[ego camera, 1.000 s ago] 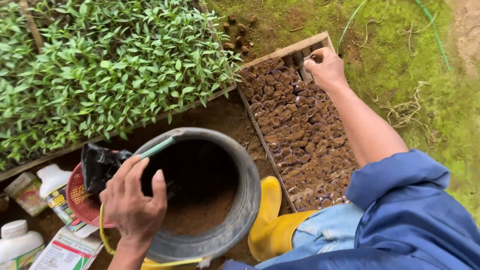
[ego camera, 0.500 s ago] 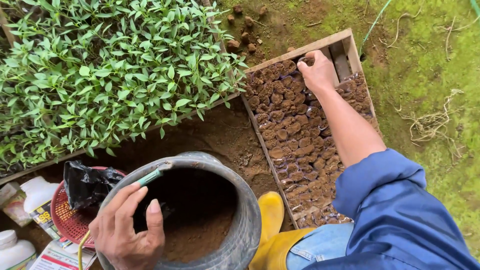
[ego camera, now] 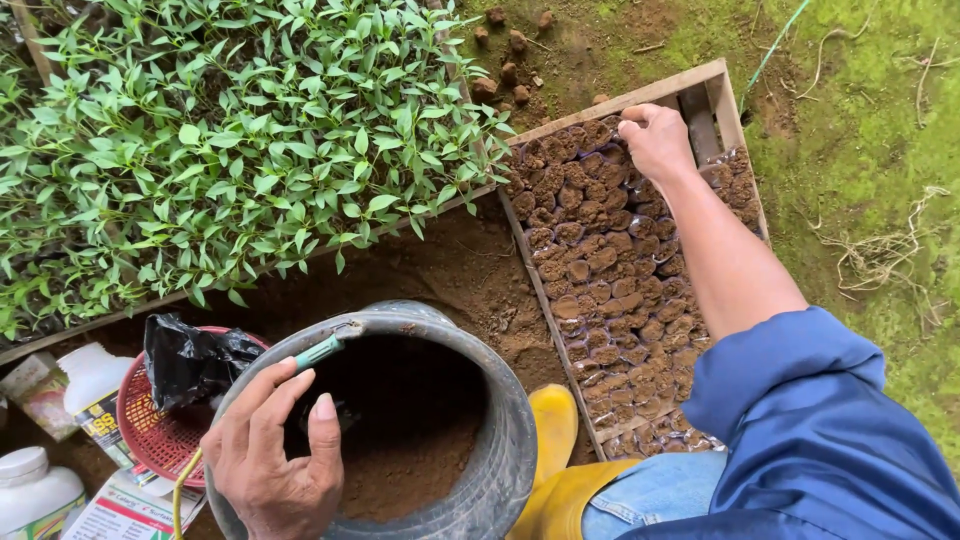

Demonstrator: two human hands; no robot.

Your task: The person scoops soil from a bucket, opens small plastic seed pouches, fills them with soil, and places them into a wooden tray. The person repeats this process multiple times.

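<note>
1. The left hand (ego camera: 272, 462) rests on the near rim of a grey bucket (ego camera: 505, 440), fingers spread, thumb reaching over the edge. It grips nothing; it only lies open against the rim.
2. The bucket stands on bare earth and holds brown soil (ego camera: 400, 470) in its lower part. A green handle piece (ego camera: 318, 351) sits on the rim just beside the left fingers.
3. The right hand (ego camera: 655, 140) reaches out to the far end of a wooden tray (ego camera: 640, 97). Its fingers are curled together down among the soil pots (ego camera: 600, 270); whether they pinch one cannot be told.
4. The tray is packed with rows of small soil-filled pots, with a bare gap at its far right corner.
5. A bed of green seedlings (ego camera: 230, 150) lies left of the tray, touching its side.
6. A red basket (ego camera: 160, 430) with a black bag (ego camera: 190, 360) in it sits left of the bucket, near white bottles (ego camera: 90, 385).
7. A yellow boot (ego camera: 555, 430) stands between bucket and tray; a blue sleeve (ego camera: 820, 430) covers the right upper arm.
</note>
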